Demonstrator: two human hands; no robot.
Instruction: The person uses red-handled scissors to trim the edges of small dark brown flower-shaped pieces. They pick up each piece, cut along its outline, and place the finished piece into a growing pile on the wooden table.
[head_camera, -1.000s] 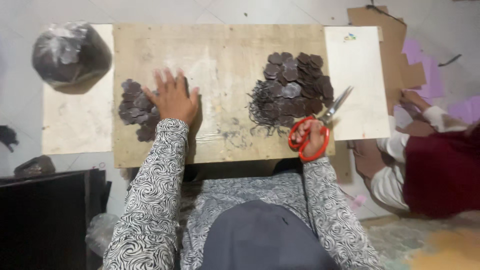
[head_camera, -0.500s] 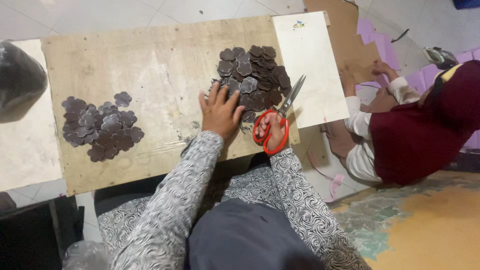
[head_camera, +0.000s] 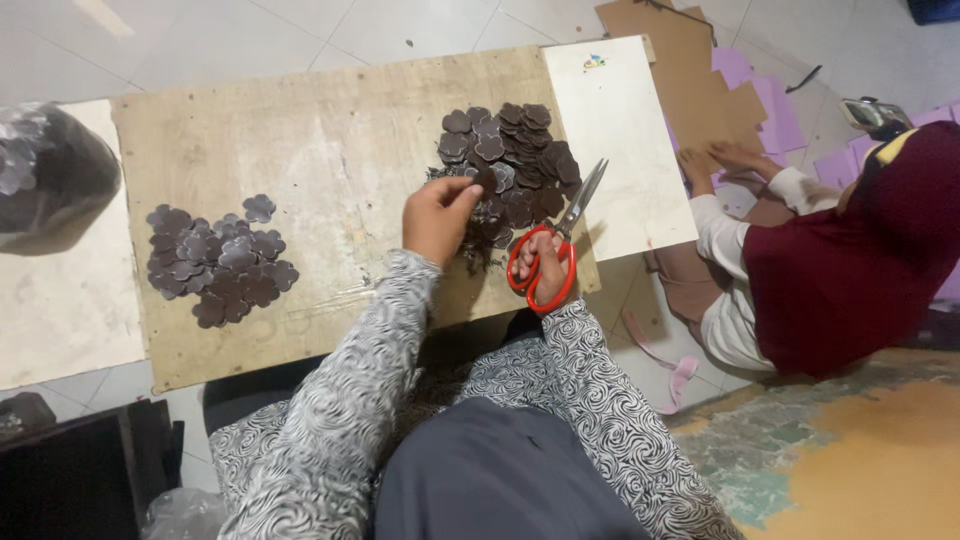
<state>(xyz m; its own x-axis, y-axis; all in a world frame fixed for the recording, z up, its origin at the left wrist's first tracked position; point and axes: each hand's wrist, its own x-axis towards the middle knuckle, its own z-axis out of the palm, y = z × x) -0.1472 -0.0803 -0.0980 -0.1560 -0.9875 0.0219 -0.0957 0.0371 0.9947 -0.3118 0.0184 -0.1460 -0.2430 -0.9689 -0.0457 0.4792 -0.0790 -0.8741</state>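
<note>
On the board, left hand (head_camera: 440, 215) pinches a brown flower cutout (head_camera: 487, 180); right hand (head_camera: 545, 268) grips scissors (head_camera: 556, 245).

Plywood board (head_camera: 330, 150) bears two flower-cutout piles (head_camera: 510, 165).

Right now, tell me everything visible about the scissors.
The scissors have red looped handles and pale metal blades, slightly parted, pointing up and away toward the white board. The right hand holds them through the loops, resting on the plywood board's near edge beside the right-hand pile of dark flower-shaped pieces.
</note>
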